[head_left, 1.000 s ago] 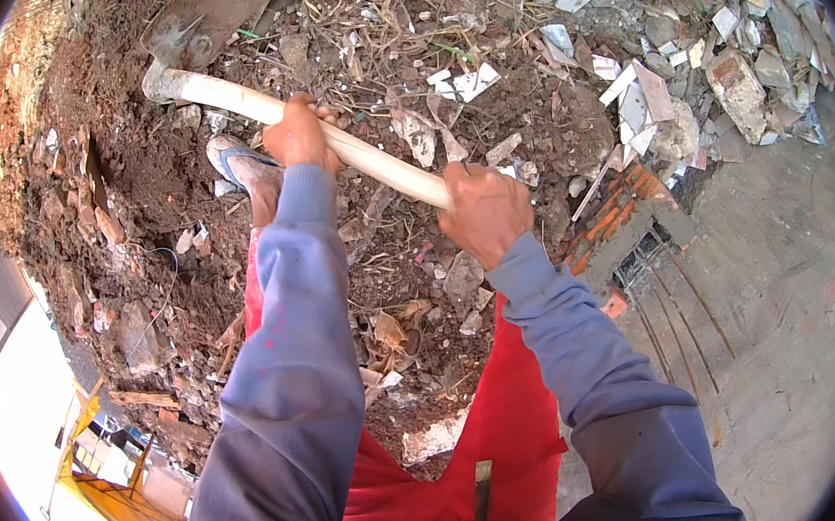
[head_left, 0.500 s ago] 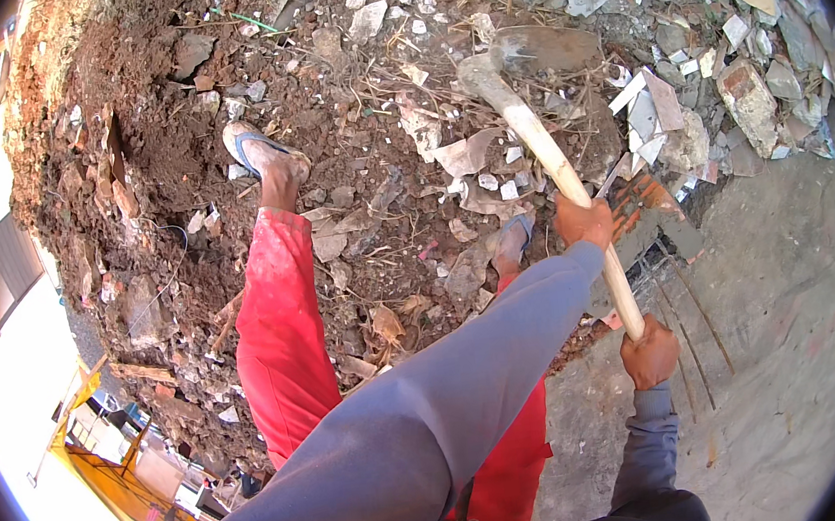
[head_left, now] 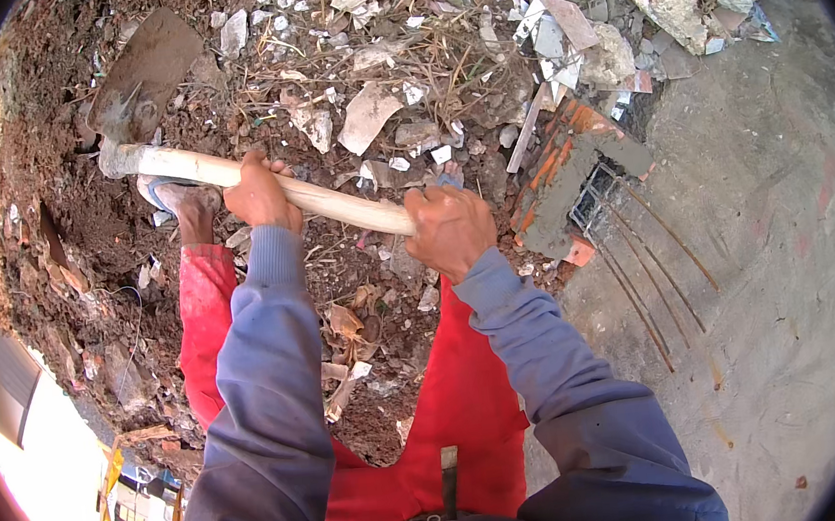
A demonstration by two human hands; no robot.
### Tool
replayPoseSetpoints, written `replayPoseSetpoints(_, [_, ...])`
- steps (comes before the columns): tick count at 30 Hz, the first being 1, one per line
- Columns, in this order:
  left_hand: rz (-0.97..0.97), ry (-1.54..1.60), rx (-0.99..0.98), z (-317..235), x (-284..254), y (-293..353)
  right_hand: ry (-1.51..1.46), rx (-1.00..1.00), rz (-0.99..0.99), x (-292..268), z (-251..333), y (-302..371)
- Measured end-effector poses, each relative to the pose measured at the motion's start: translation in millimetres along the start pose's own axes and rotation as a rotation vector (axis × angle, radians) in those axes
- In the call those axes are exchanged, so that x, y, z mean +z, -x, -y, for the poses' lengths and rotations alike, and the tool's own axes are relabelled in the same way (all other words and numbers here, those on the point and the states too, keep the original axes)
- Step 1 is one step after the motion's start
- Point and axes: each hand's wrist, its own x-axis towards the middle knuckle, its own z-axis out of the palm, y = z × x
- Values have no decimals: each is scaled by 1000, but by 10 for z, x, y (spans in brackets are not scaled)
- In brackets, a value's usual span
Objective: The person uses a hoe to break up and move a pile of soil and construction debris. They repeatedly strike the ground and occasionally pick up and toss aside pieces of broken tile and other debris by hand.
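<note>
Both my hands are closed round the wooden handle of a hoe [head_left: 344, 204], which slants across in front of my legs. My left hand [head_left: 262, 193] grips partway along the handle, nearer the head. My right hand [head_left: 452, 229] wraps the butt end. The hoe's broad, dirt-coated blade [head_left: 150, 70] is at the upper left, over or against the brown soil [head_left: 78, 183]; whether it touches the soil I cannot tell. Just below the hoe's socket is my left foot in a sandal [head_left: 180, 195]. The handle and my right hand partly hide my other foot.
Broken tiles and rubble [head_left: 664, 6] are heaped at the upper right. Right of my legs, a brick-and-mortar column stub [head_left: 571, 180] has rusty bars [head_left: 656, 283] sticking out over the concrete floor [head_left: 766, 227]. Tile shards [head_left: 367, 117] and dry stalks litter the soil.
The hoe has swung from the right over to the left, its blade now beyond my left foot. Both hands moved left with it, still gripping the handle. My view has shifted a little.
</note>
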Motion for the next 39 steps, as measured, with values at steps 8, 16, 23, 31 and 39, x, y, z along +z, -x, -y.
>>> replayPoseSetpoints(8, [47, -179, -470, 1176, 487, 1119, 236, 250, 349, -747, -739, 962])
replayPoseSetpoints(16, [374, -166, -601, 1801, 1340, 2663, 554, 446, 205, -1551, -1847, 1989])
replayPoseSetpoints(23, [385, -168, -189, 1398, 671, 2525, -20, 431, 14, -672, -1242, 2310])
replayPoseSetpoints(31, [351, -601, 160, -613, 69, -584, -988, 348, -77, 551, 316, 813])
replayPoseSetpoints(39, [405, -1211, 33, -1768, 12, -2255, -161, 407, -234, 873, -1471, -564])
